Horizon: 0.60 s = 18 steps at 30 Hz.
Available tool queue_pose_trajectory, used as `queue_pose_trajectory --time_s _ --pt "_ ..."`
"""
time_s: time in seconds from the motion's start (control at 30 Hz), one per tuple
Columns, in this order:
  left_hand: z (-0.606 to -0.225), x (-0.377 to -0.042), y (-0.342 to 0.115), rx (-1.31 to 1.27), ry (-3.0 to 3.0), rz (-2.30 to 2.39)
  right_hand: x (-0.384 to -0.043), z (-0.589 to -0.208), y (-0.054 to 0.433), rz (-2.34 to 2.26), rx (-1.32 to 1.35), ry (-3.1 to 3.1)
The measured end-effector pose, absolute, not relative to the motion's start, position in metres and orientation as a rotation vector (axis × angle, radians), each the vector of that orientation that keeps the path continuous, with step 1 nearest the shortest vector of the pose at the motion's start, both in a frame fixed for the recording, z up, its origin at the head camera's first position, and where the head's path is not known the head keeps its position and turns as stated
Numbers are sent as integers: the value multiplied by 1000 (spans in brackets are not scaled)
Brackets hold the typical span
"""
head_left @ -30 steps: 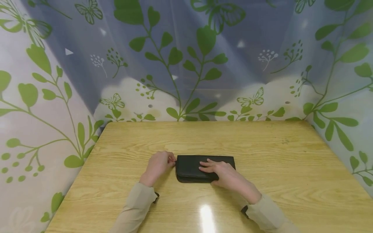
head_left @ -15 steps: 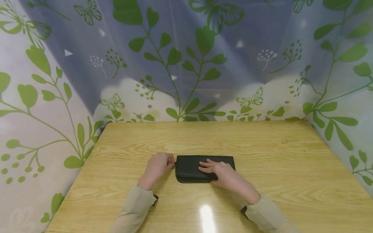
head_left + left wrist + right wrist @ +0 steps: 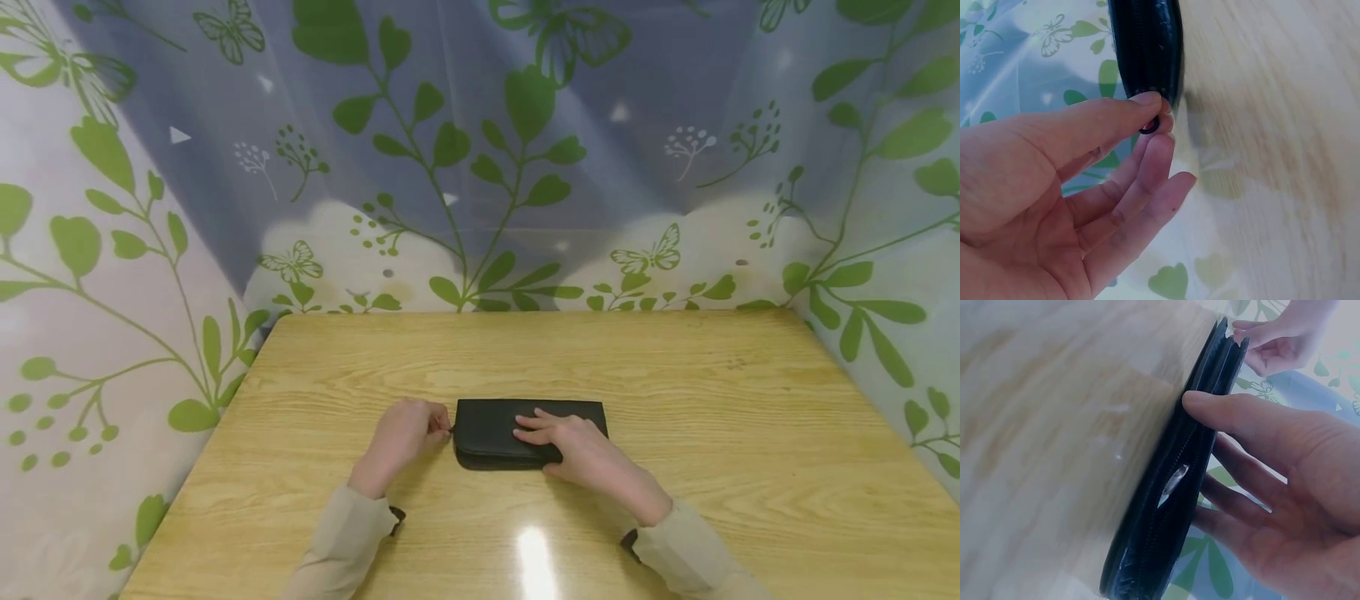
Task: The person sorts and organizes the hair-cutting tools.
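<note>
A flat black zip wallet (image 3: 487, 425) lies on the table. At its left end, the thumb and forefinger of my left hand (image 3: 403, 433) pinch the small dark zip pull (image 3: 1149, 128); most of the pull is hidden behind the fingertips. My right hand (image 3: 588, 450) holds the wallet near its right part, fingers spread over the top and thumb at the near edge. In the right wrist view, that thumb (image 3: 1216, 409) presses against the zip side, where a pale shiny patch (image 3: 1174, 484) shows between the dark edges.
The wood-grain table (image 3: 337, 358) runs back to a curtain (image 3: 615, 183) printed with leaves and butterflies. More patterned cloth (image 3: 112, 275) hangs at the left side. A bright light reflection (image 3: 536, 558) shows on the near tabletop.
My left hand has moved slightly nearer along the wallet's left end, still pinching the pull. The right hand and the wallet have stayed in place.
</note>
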<state>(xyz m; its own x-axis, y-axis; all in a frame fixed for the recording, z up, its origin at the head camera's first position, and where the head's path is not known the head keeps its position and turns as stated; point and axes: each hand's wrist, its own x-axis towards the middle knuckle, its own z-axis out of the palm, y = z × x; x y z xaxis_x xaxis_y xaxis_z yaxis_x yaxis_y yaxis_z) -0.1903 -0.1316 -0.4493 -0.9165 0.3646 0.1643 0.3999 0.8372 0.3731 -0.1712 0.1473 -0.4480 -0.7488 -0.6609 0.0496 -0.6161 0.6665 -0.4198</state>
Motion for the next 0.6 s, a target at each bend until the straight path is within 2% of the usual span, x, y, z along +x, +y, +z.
queue_pose_trajectory --time_s 0.6 --pt "-437 -180 -129 -688 -2960 -645 -172 -447 147 -651 -1063 2770"
